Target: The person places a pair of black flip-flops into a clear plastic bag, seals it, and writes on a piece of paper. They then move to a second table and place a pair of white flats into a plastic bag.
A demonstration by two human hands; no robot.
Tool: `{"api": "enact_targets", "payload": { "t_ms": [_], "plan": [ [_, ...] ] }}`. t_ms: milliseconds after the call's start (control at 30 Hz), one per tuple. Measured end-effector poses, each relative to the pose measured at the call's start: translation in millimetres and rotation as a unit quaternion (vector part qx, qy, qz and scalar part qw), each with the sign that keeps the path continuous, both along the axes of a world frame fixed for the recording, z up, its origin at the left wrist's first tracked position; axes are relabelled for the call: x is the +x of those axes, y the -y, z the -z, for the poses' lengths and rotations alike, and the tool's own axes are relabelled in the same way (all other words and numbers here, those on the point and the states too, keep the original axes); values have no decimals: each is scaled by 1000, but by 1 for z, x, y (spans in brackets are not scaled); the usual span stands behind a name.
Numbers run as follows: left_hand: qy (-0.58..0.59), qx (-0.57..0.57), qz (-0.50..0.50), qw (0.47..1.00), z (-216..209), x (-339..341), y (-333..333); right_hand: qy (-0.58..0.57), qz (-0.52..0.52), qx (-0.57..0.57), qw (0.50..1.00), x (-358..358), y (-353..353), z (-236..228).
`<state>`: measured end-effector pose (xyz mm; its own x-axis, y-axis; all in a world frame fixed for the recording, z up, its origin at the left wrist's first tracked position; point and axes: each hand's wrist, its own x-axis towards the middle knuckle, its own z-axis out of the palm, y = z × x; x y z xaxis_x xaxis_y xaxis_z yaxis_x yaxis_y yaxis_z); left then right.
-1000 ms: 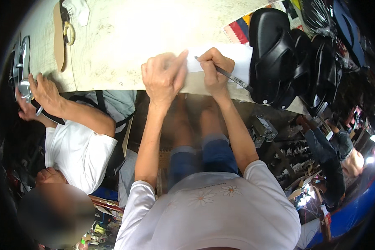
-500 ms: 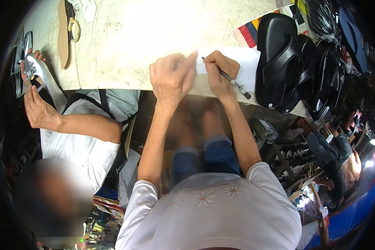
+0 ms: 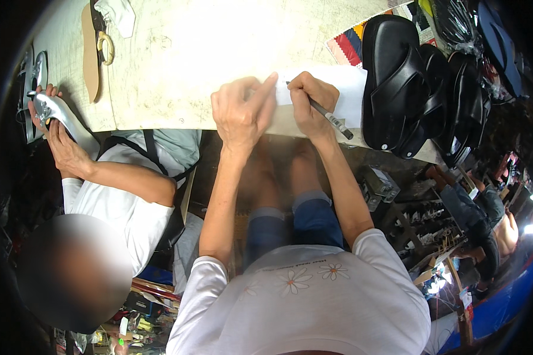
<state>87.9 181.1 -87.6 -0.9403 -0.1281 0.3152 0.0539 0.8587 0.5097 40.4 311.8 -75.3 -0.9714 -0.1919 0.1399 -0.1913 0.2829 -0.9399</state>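
My right hand (image 3: 315, 106) is closed around a dark pen (image 3: 335, 122) with a pale label band. The pen's tip touches a white sheet of paper (image 3: 350, 93) near the table's front edge. Just left of it, my left hand (image 3: 241, 112) rests at the sheet's left side. Its index finger stretches toward the pen tip, while the other fingers are loosely bent. That hand hides part of the paper's left end, and bright glare washes out the surface beyond.
Black cross-strap sandals (image 3: 394, 83) lie right of the paper, by colour swatches (image 3: 346, 48). A tan insole (image 3: 90, 56) lies on the table (image 3: 160, 112) at far left. On my left, a co-worker's hands (image 3: 68, 151) hold a silver shoe (image 3: 71, 121).
The co-worker's lower hand has moved up against the silver shoe, which has tilted. My hands and the pen stay nearly in place; the whole view has shifted slightly.
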Motion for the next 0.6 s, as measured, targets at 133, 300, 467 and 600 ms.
{"api": "enact_targets", "payload": {
  "t_ms": [133, 300, 467, 600],
  "plan": [
    [4, -1, -1, 1000, 0, 0, -1, -12, -4, -1, 1000, 0, -1, 0],
    [3, -6, -4, 1000, 0, 0, -1, -18, 4, -3, 1000, 0, 0, 0],
    [7, 1, -2, 1000, 0, 1, -1, -30, 14, 6, 999, 0, 1, 0],
    [2, 5, 0, 1000, 0, 0, 0, 20, 31, 2, 999, 0, -4, -2]
  ]
}}
